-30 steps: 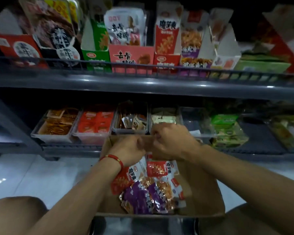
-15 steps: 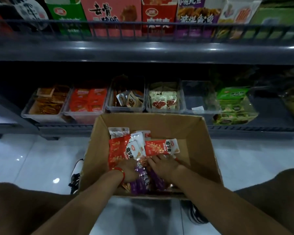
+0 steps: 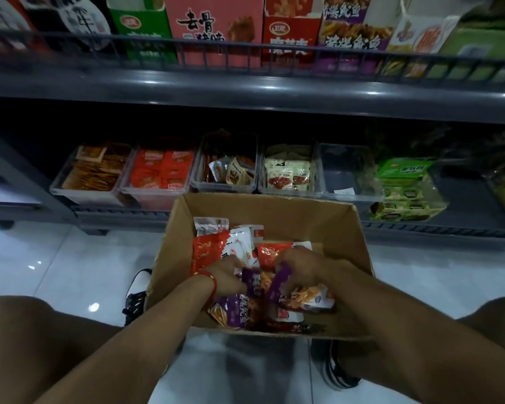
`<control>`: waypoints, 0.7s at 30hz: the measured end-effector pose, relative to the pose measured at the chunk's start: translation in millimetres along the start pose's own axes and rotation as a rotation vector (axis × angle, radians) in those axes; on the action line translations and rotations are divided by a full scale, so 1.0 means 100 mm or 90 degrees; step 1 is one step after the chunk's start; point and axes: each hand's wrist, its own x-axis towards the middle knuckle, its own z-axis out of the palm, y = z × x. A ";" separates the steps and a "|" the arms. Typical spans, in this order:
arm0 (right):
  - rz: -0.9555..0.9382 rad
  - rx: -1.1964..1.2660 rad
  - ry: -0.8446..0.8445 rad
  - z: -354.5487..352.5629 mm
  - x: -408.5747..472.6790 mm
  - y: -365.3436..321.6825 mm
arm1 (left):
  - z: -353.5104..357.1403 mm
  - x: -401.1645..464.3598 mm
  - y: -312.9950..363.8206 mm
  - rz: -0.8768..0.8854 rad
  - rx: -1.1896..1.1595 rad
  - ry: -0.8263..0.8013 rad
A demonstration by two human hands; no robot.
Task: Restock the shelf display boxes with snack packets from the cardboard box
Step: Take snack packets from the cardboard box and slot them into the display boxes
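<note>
Both hands down in the cardboard box (image 3: 318, 220) on the floor, among loose snack packets; left hand (image 3: 226, 275) has fingers curled onto a purple packet (image 3: 252, 282), seems to pinch its top edge; right hand (image 3: 299, 269) curled round another purple packet (image 3: 277, 284) with orange snack showing under it; exact finger contact partly hidden by the packets. Red-and-white packets (image 3: 216, 249) lie just beyond the left hand, toward the far wall of the box. Key relation: matching purple display box (image 3: 352, 39) sits on the upper shelf (image 3: 245, 86), up and slightly right of the hands, well apart; so the carry likely goes up and forward over the front rail; right hand is the nearer one. Held packets tilt, long axes roughly upright leaning toward each other; probably need standing upright to slot in. Lower shelf bins (image 3: 289, 176) are just behind the box, but none shows purple stock; one clear bin (image 3: 347, 182) looks nearly empty.
</note>
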 end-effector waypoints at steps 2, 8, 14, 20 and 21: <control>-0.036 0.054 -0.022 -0.28 -0.14 -0.07 | -0.06 -0.08 0.09 0.049 -0.059 0.004; -0.096 0.102 0.090 -1.03 -0.76 -0.31 | -0.41 -0.46 0.40 0.170 -0.287 0.097; -0.080 0.378 0.291 -1.44 -1.19 -0.31 | -0.60 -0.77 0.62 0.212 -0.621 0.122; -0.060 0.790 0.324 -1.31 -1.20 -0.41 | -0.54 -0.82 0.70 0.223 -0.716 0.097; -0.066 0.820 0.317 -1.29 -1.19 -0.45 | -0.51 -0.83 0.72 0.222 -0.711 0.099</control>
